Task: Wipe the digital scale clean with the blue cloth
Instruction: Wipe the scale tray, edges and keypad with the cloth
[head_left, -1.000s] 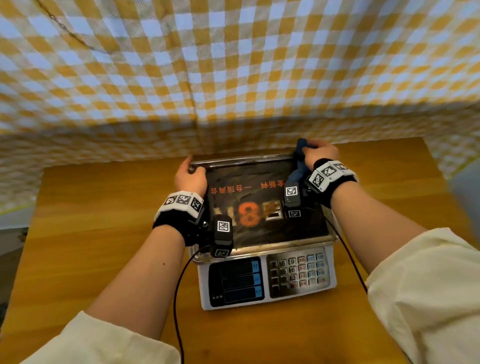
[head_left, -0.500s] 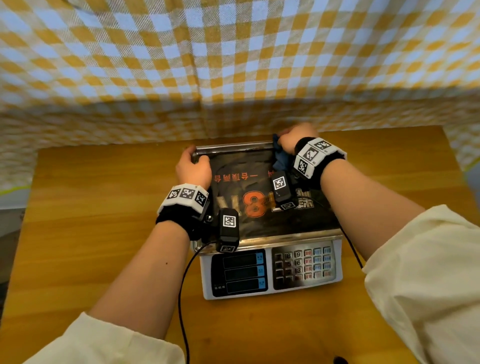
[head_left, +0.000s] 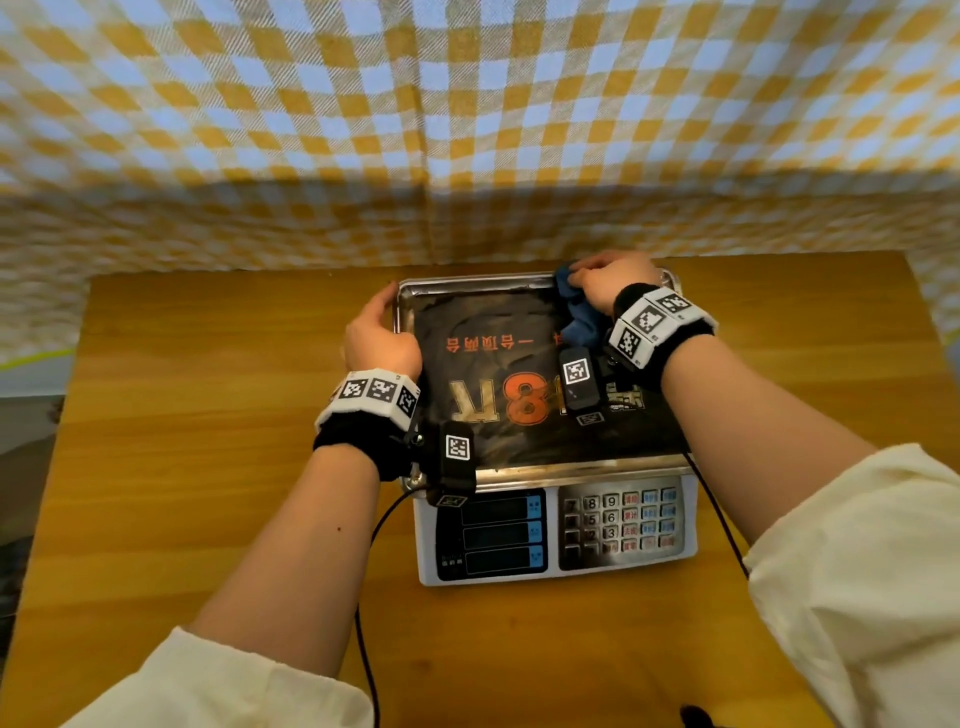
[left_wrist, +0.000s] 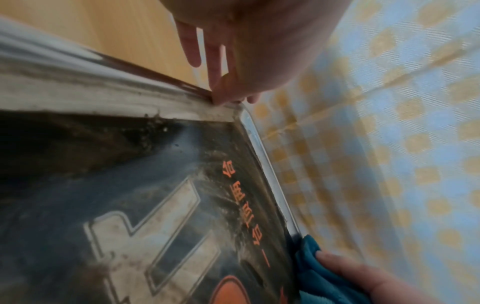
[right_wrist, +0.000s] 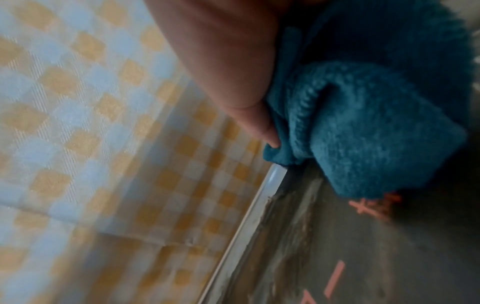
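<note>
A: Where does the digital scale (head_left: 550, 467) sit?

B: On the wooden counter (head_left: 208, 467), between the two forearms, its display and keypad (head_left: 621, 522) on the side toward the person. The steel weighing pan (head_left: 540, 470) on top carries a dark printed sheet with orange characters and a large orange 8.

A: And the right hand (head_left: 610, 280)?

B: It is at the pan's far rim, near the far right corner, fingers curled around the bunched blue cloth (head_left: 576, 312). In the right wrist view the cloth (right_wrist: 363, 123) is wadded under the palm, with a fingertip pinching a fold just above the rim. Part of the cloth hangs down onto the printed sheet below the hand.

A: The left hand (head_left: 379, 338)?

B: At the pan's far left corner. In the left wrist view its fingers (left_wrist: 215, 67) point down along the outside of the raised edge, fairly straight, with the tips touching the corner of the rim. It presses there rather than wrapping around anything.

A: How does the pan look?

B: Grimy. The left wrist view shows brown streaks and crumbs across the sheet (left_wrist: 155, 205) and dirt packed along the inner edge beside the left hand.

A: Anything else around?

B: A yellow-and-white checked fabric (head_left: 467, 130) hangs beyond both hands, behind the counter. Each wrist wears a black band with square printed markers and a small camera.
</note>
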